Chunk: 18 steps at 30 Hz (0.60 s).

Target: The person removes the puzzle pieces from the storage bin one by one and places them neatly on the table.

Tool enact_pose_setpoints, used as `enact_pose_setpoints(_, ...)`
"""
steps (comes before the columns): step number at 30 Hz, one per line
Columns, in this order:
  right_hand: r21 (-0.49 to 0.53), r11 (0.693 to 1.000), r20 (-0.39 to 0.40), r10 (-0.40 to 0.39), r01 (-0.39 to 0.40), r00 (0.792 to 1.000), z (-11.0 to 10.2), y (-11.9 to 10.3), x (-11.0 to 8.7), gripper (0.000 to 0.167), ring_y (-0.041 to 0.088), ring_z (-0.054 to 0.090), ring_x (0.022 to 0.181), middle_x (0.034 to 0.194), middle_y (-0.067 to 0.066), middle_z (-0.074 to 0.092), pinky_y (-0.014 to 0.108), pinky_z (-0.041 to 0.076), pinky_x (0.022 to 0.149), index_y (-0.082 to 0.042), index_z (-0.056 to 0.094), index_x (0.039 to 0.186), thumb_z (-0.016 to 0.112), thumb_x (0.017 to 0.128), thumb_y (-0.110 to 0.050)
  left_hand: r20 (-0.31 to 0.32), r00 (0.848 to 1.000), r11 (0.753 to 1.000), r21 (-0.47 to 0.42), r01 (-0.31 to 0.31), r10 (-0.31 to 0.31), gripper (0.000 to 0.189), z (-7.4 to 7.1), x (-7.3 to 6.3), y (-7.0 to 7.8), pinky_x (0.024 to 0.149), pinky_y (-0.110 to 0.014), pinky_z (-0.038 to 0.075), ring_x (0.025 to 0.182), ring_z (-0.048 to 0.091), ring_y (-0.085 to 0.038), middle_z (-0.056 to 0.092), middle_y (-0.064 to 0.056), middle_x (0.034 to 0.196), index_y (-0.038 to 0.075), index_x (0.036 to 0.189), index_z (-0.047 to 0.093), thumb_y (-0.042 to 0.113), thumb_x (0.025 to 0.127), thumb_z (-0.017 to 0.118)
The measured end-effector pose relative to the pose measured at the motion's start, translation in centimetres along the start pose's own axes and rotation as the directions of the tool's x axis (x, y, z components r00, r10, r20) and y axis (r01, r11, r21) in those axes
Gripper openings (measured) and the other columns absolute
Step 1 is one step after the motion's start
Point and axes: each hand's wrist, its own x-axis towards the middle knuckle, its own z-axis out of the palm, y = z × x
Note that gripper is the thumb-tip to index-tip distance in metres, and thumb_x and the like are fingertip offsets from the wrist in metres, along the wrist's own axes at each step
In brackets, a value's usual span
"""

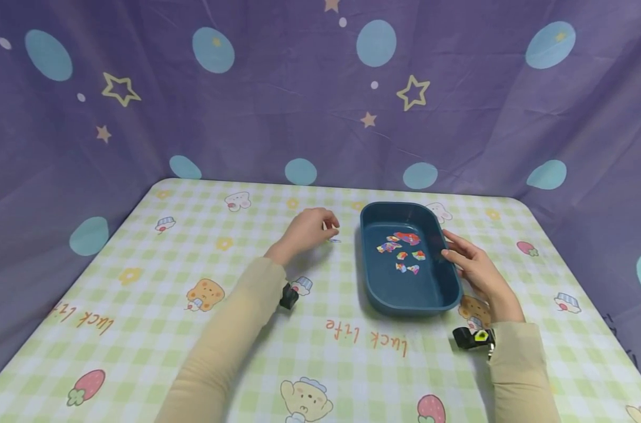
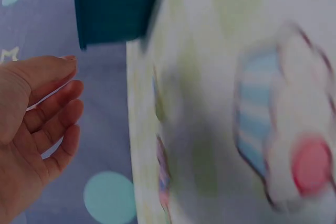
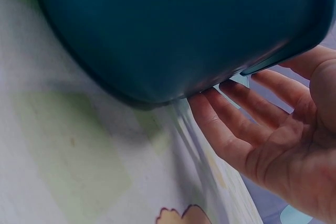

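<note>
A dark blue-green rectangular tray [image 1: 412, 288] stands upright on the table, with several small, colourful, irregular flat pieces [image 1: 407, 238] on its floor. My right hand [image 1: 479, 267] holds the tray's right side, thumb over the rim and fingers against the outer wall; the fingertips [image 3: 202, 100] meet that wall in the right wrist view. Left of the tray, my left hand [image 1: 306, 229] hovers just above the tabletop, fingers loosely bent and nothing seen between them. Beneath it lie small coloured pieces [image 2: 164, 174], seen edge-on in the left wrist view and mostly hidden in the head view.
A green-and-white checked cloth [image 1: 140, 341] with printed cartoon figures covers the table. Behind the table and at its sides hangs a purple curtain [image 1: 278, 106] with stars and blue spots. Each wrist wears a small black camera mount [image 1: 288, 295].
</note>
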Motion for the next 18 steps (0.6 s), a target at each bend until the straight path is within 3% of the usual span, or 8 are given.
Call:
enact_pose_setpoints(9, 0.014, 1.000, 0.001, 0.002, -0.002, 1.000, 0.0, 0.0, -0.1, 0.062, -0.005, 0.047, 0.099, 0.141, 0.023, 0.029, 0.018, 0.046, 0.072, -0.017, 0.023, 0.145, 0.052, 0.092, -0.030, 0.007, 0.996, 0.996, -0.015, -0.086, 0.086, 0.013, 0.6, 1.2, 4.2, 0.066, -0.025, 0.044, 0.073, 0.055, -0.009, 0.062, 0.005, 0.085, 0.016, 0.094, 0.068, 0.024, 0.084, 0.064)
enact_pose_setpoints(18, 0.034, 0.999, 0.001, -0.001, 0.001, 1.000, 0.0, 0.1, 0.0, 0.062, -0.002, 0.048, 0.101, 0.141, 0.024, 0.029, 0.019, 0.047, 0.075, -0.016, 0.023, 0.145, 0.053, 0.092, -0.030, 0.108, 0.977, 0.981, 0.033, -0.191, 0.186, 0.015, 2.5, 2.2, 7.2, 0.075, -0.024, 0.046, 0.085, 0.058, -0.009, 0.060, 0.004, 0.094, 0.016, 0.098, 0.067, 0.023, 0.085, 0.063)
